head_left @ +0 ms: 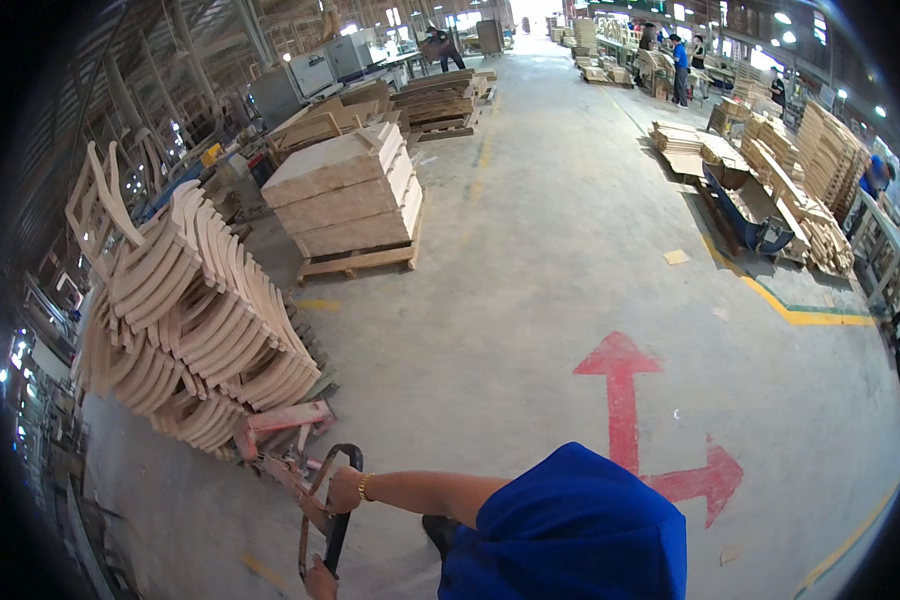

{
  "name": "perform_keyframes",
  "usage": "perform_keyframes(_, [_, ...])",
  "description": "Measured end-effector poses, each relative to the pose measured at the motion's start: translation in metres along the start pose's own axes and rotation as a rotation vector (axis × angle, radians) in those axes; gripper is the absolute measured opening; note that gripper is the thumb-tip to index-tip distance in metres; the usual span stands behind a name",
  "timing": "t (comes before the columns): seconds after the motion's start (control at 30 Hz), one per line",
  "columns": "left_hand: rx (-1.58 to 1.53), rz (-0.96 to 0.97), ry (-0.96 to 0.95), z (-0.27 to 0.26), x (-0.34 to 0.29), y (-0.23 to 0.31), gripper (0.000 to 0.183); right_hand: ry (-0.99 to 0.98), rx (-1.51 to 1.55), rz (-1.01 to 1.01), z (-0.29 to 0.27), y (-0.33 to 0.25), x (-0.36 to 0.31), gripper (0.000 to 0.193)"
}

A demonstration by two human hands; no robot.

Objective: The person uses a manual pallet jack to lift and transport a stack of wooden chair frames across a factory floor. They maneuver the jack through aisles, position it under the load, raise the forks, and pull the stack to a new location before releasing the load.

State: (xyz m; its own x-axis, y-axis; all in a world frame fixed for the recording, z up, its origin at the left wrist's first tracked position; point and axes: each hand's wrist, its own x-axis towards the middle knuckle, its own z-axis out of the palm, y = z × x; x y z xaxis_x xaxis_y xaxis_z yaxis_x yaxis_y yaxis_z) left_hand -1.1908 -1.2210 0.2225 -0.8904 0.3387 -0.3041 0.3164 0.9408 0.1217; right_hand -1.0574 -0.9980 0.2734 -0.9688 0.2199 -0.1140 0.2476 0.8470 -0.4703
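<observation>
Gripping the black loop handle [339,540] of a faded red pallet jack [292,416], the right hand [346,490] was closed around the loop's upper part, with a gold-coloured band [364,487] at the wrist. The left hand [320,581] lay against the loop's lower end, apart from the right; the bottom edge cut off most of it, so how firmly it held could not be told.

The jack's forks were hidden beneath a tall stack of curved wooden pieces [205,310], and what bore that stack could hardly be made out. A blue sleeve [580,530] covered part of the red floor arrows [622,400], one pointing ahead, the other right. A dark shoe [434,534] showed only partly beside the forearm. The distant workers [680,72] were too small for detail, and the left rim sank into shadow.

For markings, a small white curved mark [676,413] lay beside the arrows, too small to read.

The handle stood below and left of the sleeve, the jack's body just beyond both hands, and the wooden stack farther up and left.
</observation>
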Motion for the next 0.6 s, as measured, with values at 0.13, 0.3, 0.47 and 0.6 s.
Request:
perform_keyframes(0.13, [0.115, 0.299, 0.217, 0.019, -0.012, 0.024, 0.060, -0.020, -0.099, -0.016, -0.011, 0.034, -0.017, 0.048])
perform_keyframes(0.3, [0.385, 0.419, 0.128, 0.010, -0.032, 0.061, 0.048, -0.113, -0.112, -0.016, -0.035, 0.065, -0.025, 0.049])
perform_keyframes(0.47, [0.403, 0.439, 0.003, -0.027, -0.050, 0.090, 0.024, -0.214, -0.103, -0.079, -0.068, 0.079, -0.017, 0.058])
perform_keyframes(0.6, [0.333, 0.210, -0.054, -0.039, -0.070, 0.133, 0.028, -0.256, -0.094, -0.136, -0.101, 0.103, -0.016, 0.059])
